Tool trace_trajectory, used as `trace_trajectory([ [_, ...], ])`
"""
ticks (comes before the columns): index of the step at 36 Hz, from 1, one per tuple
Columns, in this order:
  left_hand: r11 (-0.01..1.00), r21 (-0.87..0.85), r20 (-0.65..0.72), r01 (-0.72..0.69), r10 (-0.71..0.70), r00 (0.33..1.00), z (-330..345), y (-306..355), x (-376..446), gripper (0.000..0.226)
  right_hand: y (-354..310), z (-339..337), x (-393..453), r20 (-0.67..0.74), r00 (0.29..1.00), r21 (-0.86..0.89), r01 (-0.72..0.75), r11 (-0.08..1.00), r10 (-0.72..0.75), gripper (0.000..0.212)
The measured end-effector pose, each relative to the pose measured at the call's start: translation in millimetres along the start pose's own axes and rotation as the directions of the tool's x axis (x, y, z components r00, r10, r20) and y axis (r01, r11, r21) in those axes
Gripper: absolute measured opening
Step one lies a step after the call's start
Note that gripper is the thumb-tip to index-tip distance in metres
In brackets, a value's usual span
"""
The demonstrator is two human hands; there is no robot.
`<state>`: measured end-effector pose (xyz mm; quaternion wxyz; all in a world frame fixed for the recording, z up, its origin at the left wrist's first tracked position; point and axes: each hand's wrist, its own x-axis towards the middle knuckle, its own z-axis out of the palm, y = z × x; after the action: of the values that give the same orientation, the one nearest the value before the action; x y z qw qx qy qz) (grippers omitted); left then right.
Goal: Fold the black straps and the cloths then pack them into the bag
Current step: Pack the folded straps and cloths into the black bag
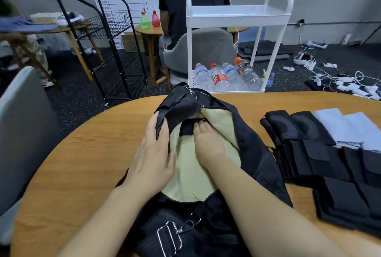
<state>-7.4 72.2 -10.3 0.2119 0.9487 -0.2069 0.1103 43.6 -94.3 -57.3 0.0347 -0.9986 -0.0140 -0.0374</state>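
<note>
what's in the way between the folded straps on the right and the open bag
Nothing visible: bare table separates the folded black straps from the bag. The left hand holds its opening wide; the right hand occupies it.

A matt black fabric bag [257, 153] with smooth cream lining [191, 166] and shiny metal clips [185, 226] is seen on a smooth wood-grain table [82, 153].

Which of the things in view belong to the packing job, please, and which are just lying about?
Part of the job:
- black bag, held open by the left hand
- right hand inside it, on a black strap
- folded black straps
- folded white cloths

Just lying about:
- white cart with water bottles
- two spray bottles
- black wire rack
</note>
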Motion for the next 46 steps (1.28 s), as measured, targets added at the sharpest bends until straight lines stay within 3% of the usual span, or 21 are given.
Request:
trace_trajectory([
  [8,1.0,0.023,0.005,-0.003,0.003,1.0,0.2,1.5,0.6,0.076,-6.0,2.5,-13.7,0.028,0.996,0.051,-0.087,0.995,0.086,0.062],
  [16,0.995,0.101,0.046,0.022,-0.026,0.999,3.9,7.5,0.8,0.074,-3.0,-0.6,-8.7,0.102,0.994,0.04,-0.055,0.998,0.05,0.062],
  [20,0.991,0.133,0.06,0.02,-0.028,0.998,2.5,10.3,0.5,0.076,-2.7,-11.0,-17.1,0.115,0.993,0.091,-0.04,0.995,0.029,0.072],
  [25,0.983,0.177,0.072,0.042,-0.055,0.996,1.0,10.5,-1.6,0.073,-1.6,-44.0,-56.8,-0.016,1.0,0.156,0.009,0.988,-0.007,0.068],
  [29,0.973,0.215,0.105,0.082,-0.107,0.989,-0.2,19.9,-6.0,0.072,17.8,-58.7,-103.9,-0.23,0.973,0.122,0.0,0.993,0.028,0.058],
  [32,0.964,0.242,0.108,0.112,-0.141,0.984,-0.9,23.9,-7.7,0.072,46.9,-59.9,-143.2,-0.37,0.92,0.083,-0.102,0.991,0.125,0.053],
  [36,0.961,0.227,0.101,0.16,-0.187,0.977,1.3,26.2,-8.0,0.067,97.2,-56.2,-197.4,-0.475,0.806,0.088,-0.356,0.93,0.354,0.051],
  [38,0.958,0.23,0.09,0.17,-0.194,0.977,3.0,27.6,-8.5,0.065,118.1,-54.8,-220.9,-0.417,0.79,0.119,-0.443,0.889,0.45,0.054],
  [42,0.951,0.24,0.099,0.193,-0.222,0.97,3.9,29.5,-11.0,0.067,143.8,-49.6,-252.1,-0.131,0.829,0.068,-0.539,0.84,0.543,0.07],
  [46,0.949,0.239,0.104,0.207,-0.237,0.966,1.3,31.5,-14.8,0.065,158.6,-42.8,-265.3,-0.056,0.815,0.027,-0.576,0.817,0.577,0.075],
])
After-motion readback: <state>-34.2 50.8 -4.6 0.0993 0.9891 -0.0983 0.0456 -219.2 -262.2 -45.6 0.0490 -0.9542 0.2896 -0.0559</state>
